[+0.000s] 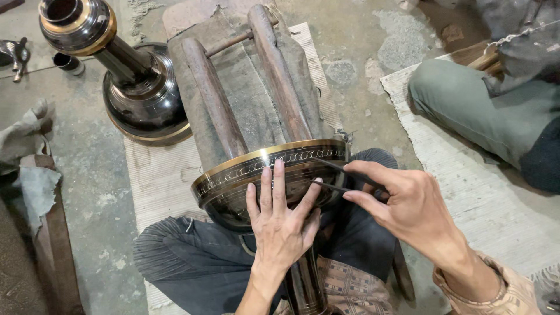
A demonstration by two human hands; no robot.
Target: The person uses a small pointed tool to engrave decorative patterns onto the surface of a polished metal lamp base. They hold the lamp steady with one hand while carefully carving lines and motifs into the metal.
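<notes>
A dark, glossy metal vase [233, 186] with a brass rim and an engraved scroll band lies on its side across my lap, its rim resting against a worn wooden stand [245, 87]. My left hand [280, 221] lies flat on the vase's body, fingers spread toward the engraved band. My right hand [408, 204] grips a thin dark engraving tool [338, 168], whose tip touches the band near the rim's right side.
A second dark vase with brass bands [116, 64] stands upright at the upper left on a woven mat [157, 175]. Another person's bent leg in grey-green trousers [472, 111] rests on a mat at the right. Rags [29, 169] lie at the left.
</notes>
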